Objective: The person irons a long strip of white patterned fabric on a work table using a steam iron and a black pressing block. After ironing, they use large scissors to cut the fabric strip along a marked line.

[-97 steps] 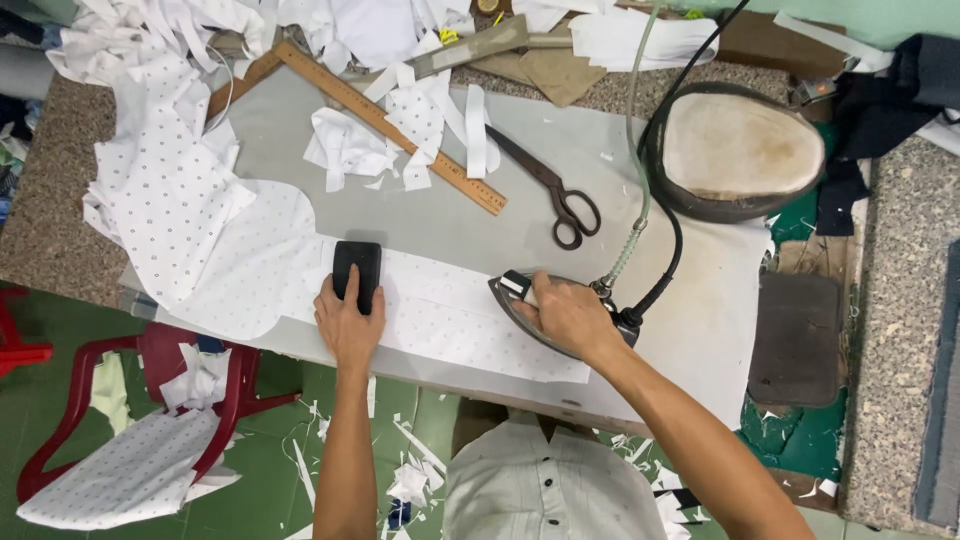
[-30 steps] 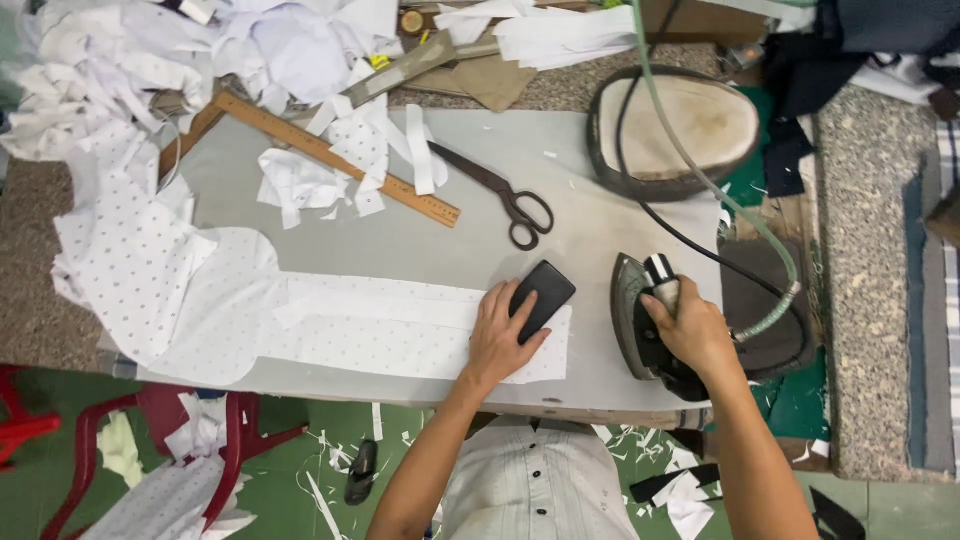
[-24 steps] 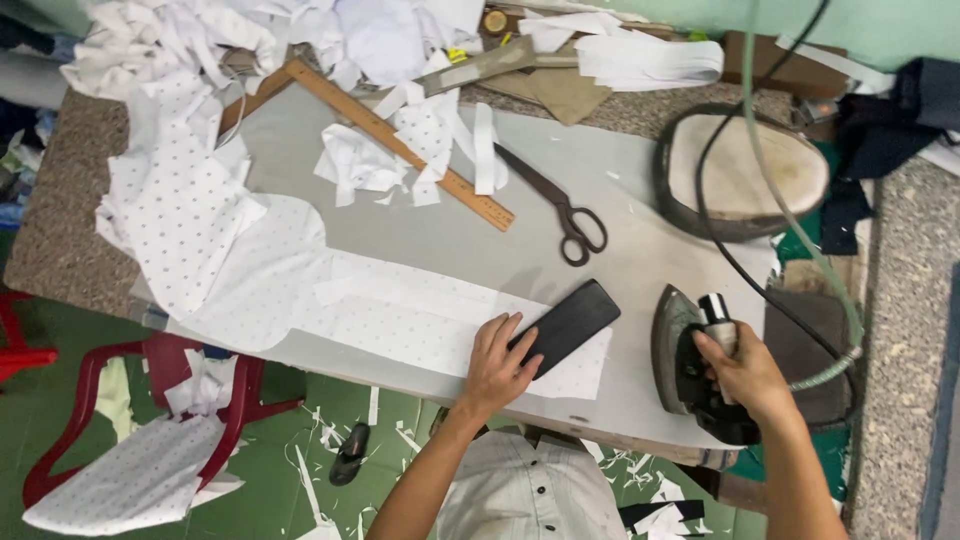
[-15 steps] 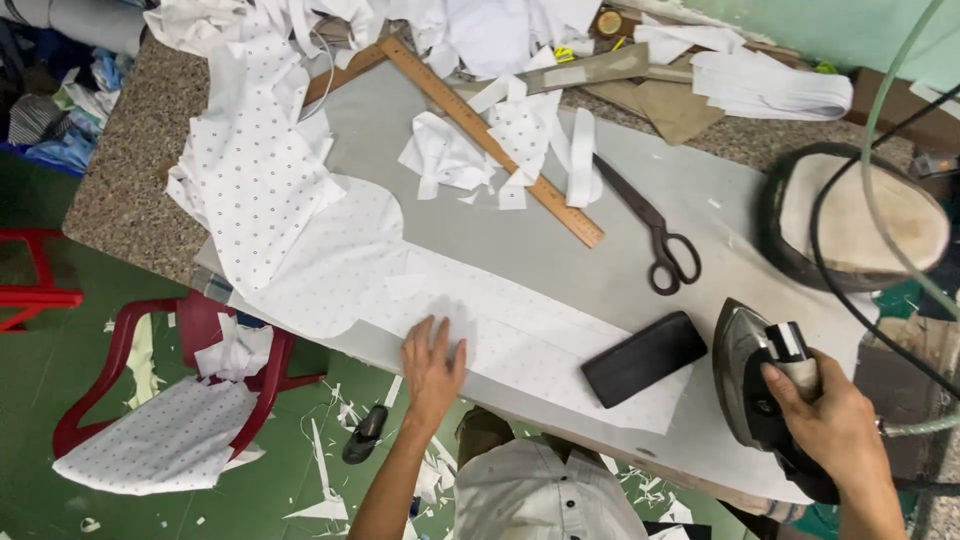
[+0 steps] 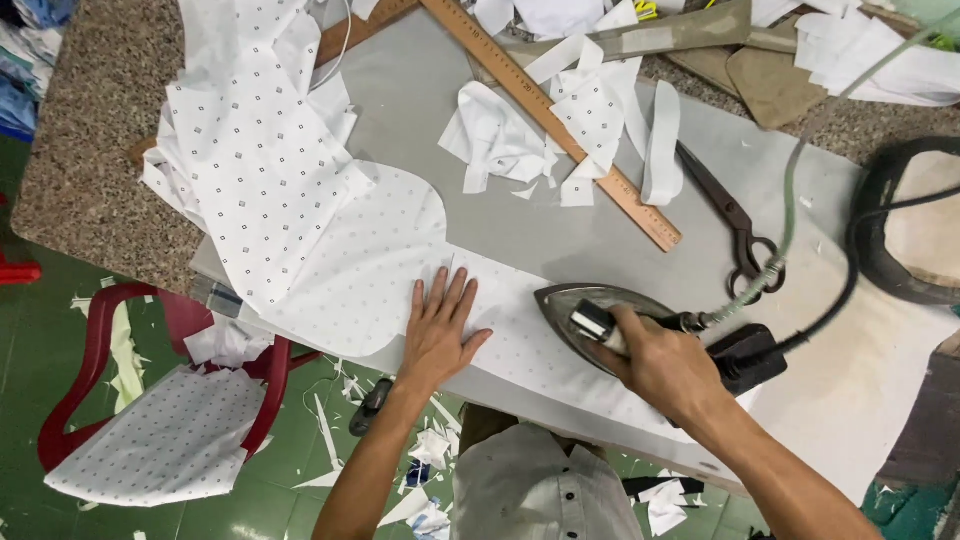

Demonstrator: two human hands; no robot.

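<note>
The left hand [image 5: 438, 330] lies flat on a long strip of white dotted fabric [image 5: 520, 340] spread along the near edge of the grey worktop [image 5: 480, 230] — its fingers [image 5: 455, 295] are stretched out and slightly spread, gripping nothing, only pinning the cloth down. Just to its right, the right hand [image 5: 655, 365] is wrapped around the handle of a steam iron [image 5: 600, 310], fingers closed on it; the iron's soleplate sits on the same strip, its pointed nose aimed toward the left hand, with a small gap between them. A black cord and a pale green hose [image 5: 790, 210] run from the back of the iron up toward the far right. A black block [image 5: 745, 355] lies beside the iron's heel, partly hidden by the hand.

Farther back on the worktop lie a wooden ruler [image 5: 560, 125] set diagonally, dark scissors [image 5: 735, 220] just beyond its end, and white fabric scraps [image 5: 500, 140]. A larger dotted piece [image 5: 260, 160] hangs over the left edge — below it stands a red plastic chair [image 5: 95, 360] with more cloth on it.
</note>
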